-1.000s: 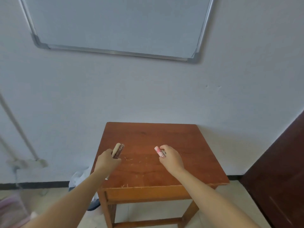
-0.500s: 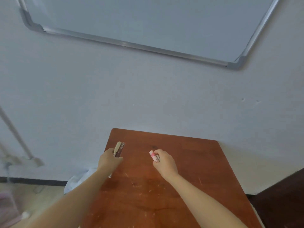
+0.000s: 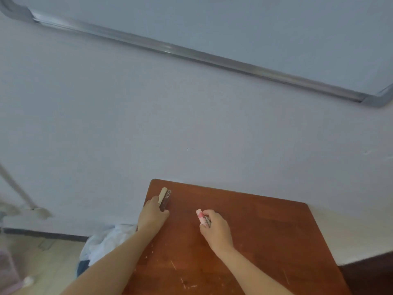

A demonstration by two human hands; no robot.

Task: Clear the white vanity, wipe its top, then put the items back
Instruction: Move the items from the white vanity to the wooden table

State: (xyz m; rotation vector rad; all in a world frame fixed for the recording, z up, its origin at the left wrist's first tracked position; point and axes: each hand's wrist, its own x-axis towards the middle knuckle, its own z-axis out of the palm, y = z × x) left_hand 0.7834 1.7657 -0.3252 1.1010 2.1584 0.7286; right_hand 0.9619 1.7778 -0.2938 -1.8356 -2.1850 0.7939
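Observation:
A scratched brown wooden table stands against the white wall. My left hand is shut on two small cosmetic tubes, one beige and one dark brown, held over the table's far left corner. My right hand is shut on a small pink tube together with a thin dark item, over the middle of the tabletop. No white vanity is in view.
A whiteboard with a metal frame hangs on the wall above. A white plastic bag lies on the floor left of the table. A dark wooden panel stands at the right. A pipe runs down the left wall.
The view has moved closer to the table and turned left. Both hands have reached farther over the tabletop toward its far left corner, still holding the same tubes.

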